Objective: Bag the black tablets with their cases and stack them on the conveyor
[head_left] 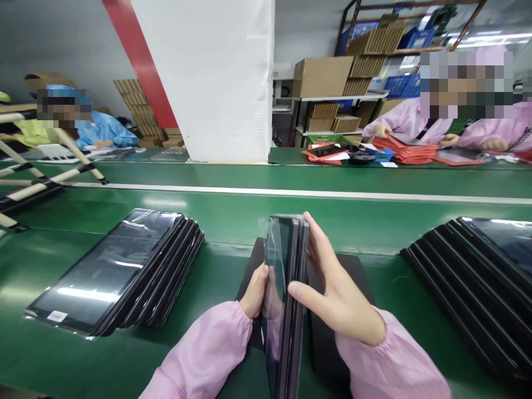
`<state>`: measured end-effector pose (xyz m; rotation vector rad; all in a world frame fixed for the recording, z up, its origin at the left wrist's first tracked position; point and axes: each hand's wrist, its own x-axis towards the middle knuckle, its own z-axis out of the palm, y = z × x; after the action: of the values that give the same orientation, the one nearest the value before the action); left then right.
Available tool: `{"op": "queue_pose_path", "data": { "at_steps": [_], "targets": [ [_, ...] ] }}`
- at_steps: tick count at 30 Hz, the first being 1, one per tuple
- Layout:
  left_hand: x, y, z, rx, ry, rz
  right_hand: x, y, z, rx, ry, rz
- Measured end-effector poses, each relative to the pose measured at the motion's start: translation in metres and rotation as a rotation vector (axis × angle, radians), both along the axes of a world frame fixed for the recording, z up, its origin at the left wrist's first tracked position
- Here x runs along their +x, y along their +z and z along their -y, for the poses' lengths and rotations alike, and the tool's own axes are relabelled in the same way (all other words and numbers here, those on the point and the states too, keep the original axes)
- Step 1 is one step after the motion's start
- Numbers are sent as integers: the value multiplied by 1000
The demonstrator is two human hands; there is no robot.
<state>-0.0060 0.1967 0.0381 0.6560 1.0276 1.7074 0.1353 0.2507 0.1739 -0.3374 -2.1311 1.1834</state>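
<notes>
While I look on from the side of the bench, the worker in pink sleeves stands a bundle of thin, glossy black rectangular slabs (290, 338) on edge at the lower middle of the frame, at least two of them face to face. What looks like loose clear plastic film (262, 224) juts out at their top left corner.

The bare right hand (338, 299) grasps the bundle, its thumb laid against the near edges and its fingers reaching round the right side. The bare left hand (254, 293) rests against the glossy left face, thumb up; its fingers are out of sight, so I cannot tell how far they close.

Matt black flat panels (326, 343) lie below, on the shiny green worktop (220, 354). At the left of the frame sits a leaning stack of shiny black slabs (112, 271) with a small white label on top; another fanned pile of black slabs (461, 288) fills the right edge.

I take the step in hand to be steadying the bundle upright. The next move, I judge, calls for even pressure from both sides, so the smooth faces don't slide apart.
</notes>
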Motion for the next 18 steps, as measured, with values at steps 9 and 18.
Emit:
{"op": "queue_pose_path", "data": {
  "at_steps": [9,18],
  "targets": [
    [-20,49,-9,394,421,-819,-53,-8,4,-183,43,-345],
    [-17,107,-35,563,85,-469,-78,-31,9,-405,-115,-633]
  ]
}}
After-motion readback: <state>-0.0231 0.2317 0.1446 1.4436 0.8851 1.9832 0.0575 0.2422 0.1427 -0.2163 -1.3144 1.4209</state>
